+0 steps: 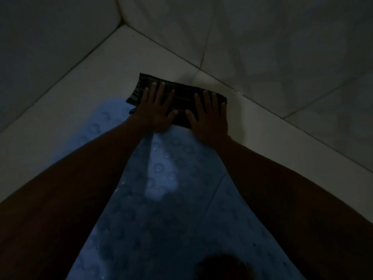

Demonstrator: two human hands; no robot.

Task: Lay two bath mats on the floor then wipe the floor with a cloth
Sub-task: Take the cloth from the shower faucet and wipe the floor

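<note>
Pressing down with both palms, we keep our left hand [156, 109] and right hand [209, 116] flat, fingers spread wide, on the dark folded cloth [181, 98]. It lies on the pale tiled floor [90, 93] just beyond the blue bath mat [161, 199].

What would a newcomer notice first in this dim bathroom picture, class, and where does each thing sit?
Two hands, the left hand and the right hand, press flat on a dark striped cloth on the pale tiled floor near the wall corner. Below them a blue bath mat with round bumps runs between the forearms toward the camera.
</note>
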